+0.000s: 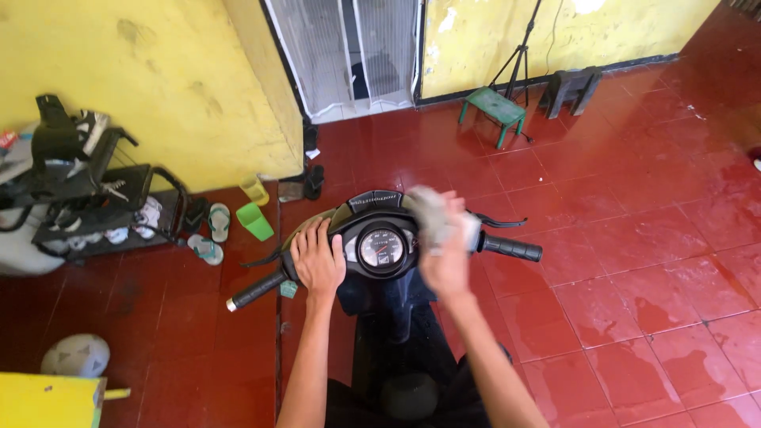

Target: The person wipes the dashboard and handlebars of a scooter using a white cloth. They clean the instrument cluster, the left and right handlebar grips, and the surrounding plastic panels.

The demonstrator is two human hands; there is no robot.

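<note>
A black scooter stands below me on the red tile floor, its handlebar and round speedometer in the centre of the head view. My left hand rests flat on the left side of the handlebar cover, next to the dial. My right hand is blurred by motion and grips a grey-white rag against the right side of the cover. The left grip and the right grip are bare.
A black shoe rack with shoes stands at the left by the yellow wall. Sandals, a green cup, a green stool, a dark stool, a tripod and a grey helmet lie around. The floor at the right is wet.
</note>
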